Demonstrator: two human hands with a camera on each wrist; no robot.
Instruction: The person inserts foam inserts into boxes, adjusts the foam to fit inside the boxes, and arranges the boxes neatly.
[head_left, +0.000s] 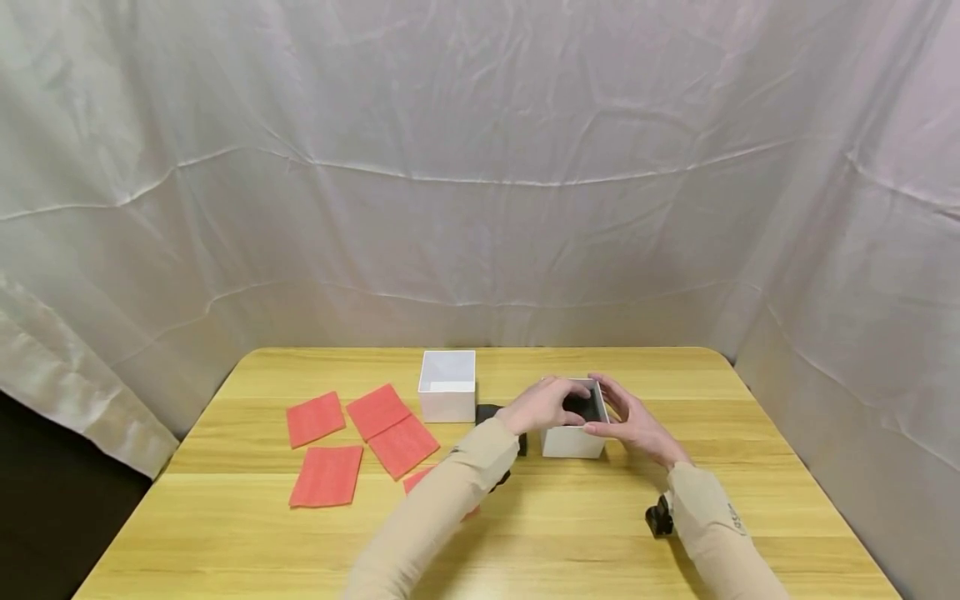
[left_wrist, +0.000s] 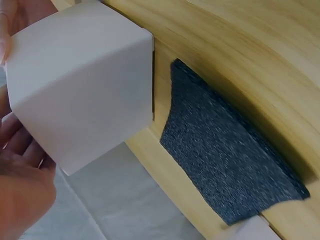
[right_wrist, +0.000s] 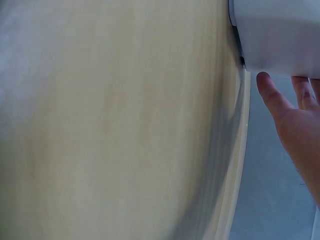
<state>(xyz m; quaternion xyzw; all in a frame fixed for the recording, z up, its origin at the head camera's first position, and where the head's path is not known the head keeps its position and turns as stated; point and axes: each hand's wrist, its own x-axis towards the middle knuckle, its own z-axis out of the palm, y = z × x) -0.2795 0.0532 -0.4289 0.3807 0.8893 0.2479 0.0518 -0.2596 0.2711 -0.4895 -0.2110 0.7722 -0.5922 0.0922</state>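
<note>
My left hand (head_left: 551, 404) reaches over the left side of a white box (head_left: 572, 442), its thumb and a finger down in the dark-lined opening (head_left: 587, 407). What those fingertips hold or press is hidden. My right hand (head_left: 633, 423) grips the same box from the right, thumb at the near rim and fingers at the far side. Seen from its own wrist, the right hand (right_wrist: 300, 125) has fingertips at the box (right_wrist: 280, 40). A dark grey felt-like piece (left_wrist: 225, 145) stands on the table in the left wrist view, to the left of the box.
Another white box (head_left: 448, 406), open at the top, stands further left. Several red square sheets (head_left: 326, 477) lie on the left of the wooden table (head_left: 585, 533), one partly under my left sleeve. A pale curtain (head_left: 480, 233) hangs behind the table's far edge.
</note>
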